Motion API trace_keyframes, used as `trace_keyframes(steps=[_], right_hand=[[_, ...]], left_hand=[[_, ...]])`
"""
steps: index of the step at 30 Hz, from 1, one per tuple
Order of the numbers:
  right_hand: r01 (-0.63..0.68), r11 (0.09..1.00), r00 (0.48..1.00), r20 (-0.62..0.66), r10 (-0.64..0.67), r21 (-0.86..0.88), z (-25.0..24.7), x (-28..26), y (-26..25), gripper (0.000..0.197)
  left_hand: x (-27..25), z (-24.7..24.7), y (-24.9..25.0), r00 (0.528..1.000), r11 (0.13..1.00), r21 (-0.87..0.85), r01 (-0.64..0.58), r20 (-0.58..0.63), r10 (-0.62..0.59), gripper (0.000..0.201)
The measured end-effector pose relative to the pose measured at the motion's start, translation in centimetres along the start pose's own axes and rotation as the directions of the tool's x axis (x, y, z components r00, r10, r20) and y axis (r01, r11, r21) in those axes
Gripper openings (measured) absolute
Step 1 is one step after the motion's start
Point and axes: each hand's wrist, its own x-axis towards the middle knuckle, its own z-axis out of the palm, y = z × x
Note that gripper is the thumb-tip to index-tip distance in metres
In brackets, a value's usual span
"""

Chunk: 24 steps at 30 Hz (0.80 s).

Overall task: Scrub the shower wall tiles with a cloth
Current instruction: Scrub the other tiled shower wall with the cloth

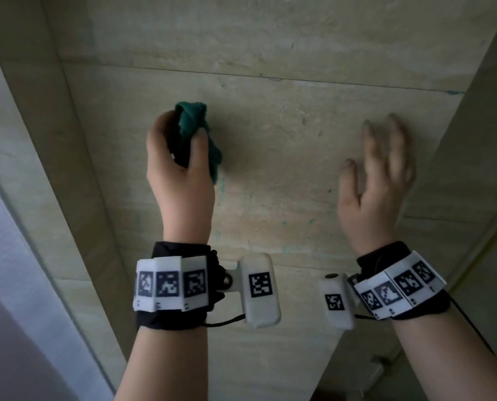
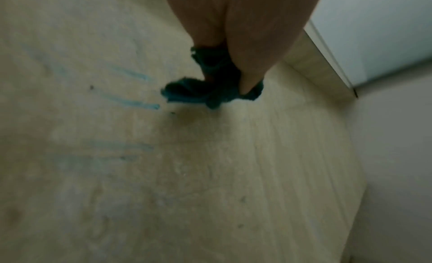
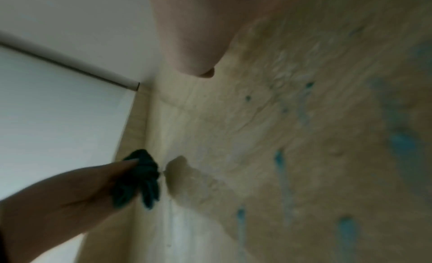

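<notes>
A bunched dark green cloth (image 1: 198, 131) is gripped in my left hand (image 1: 180, 157) and pressed against the beige shower wall tiles (image 1: 284, 157). The left wrist view shows the cloth (image 2: 210, 89) under my fingers, with blue streaks (image 2: 131, 100) on the tile to its left. My right hand (image 1: 377, 169) is raised to the right, fingers spread and straight, blurred, close to or on the tile and holding nothing. In the right wrist view the cloth (image 3: 140, 176) and my left hand (image 3: 70, 196) sit lower left, and blue drips (image 3: 280, 159) mark the wall.
A horizontal grout line (image 1: 270, 78) crosses the wall above both hands. A beige tiled return (image 1: 39, 140) meets the wall on the left, with a white frosted panel (image 1: 10, 285) beyond it. Another tiled side wall (image 1: 487, 169) closes in on the right.
</notes>
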Motion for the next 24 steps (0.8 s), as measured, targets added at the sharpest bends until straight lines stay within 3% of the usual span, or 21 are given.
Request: trace_keyframes(steps=[2,6,14,17,21,24], right_hand=[[-0.026,0.989,0.998,0.057,0.035,-0.147,0.4,-0.2,0.9,0.051],[0.033,0.945,0.991,0.132,0.010,-0.325,1.1,-0.7,2.0,0.055],[0.099,0.935,0.992,0.109,-0.066,-0.340,1.0,-0.6,3.1,0.057],[0.123,0.945,0.987,0.132,-0.086,-0.302,0.8,-0.6,3.6,0.057],[0.171,0.953,0.980,0.146,-0.137,-0.250,0.5,-0.4,4.5,0.056],[0.173,0.955,0.980,0.141,-0.142,-0.240,0.1,-0.3,4.6,0.055]], left_hand=[[-0.1,0.4,-0.7,0.984,0.981,0.136,-0.137,-0.097,0.151,0.040],[0.7,1.5,-1.7,0.928,0.925,0.244,-0.292,-0.162,0.335,0.039],[1.6,4.6,-2.2,0.910,0.918,0.227,-0.325,-0.191,0.369,0.040],[1.1,7.3,-1.5,0.877,0.873,0.179,-0.455,-0.079,0.473,0.040],[-2.3,10.6,-1.5,0.795,0.779,0.165,-0.606,0.161,0.584,0.044],[-4.8,10.9,-2.7,0.708,0.722,0.111,-0.682,0.348,0.615,0.036]])
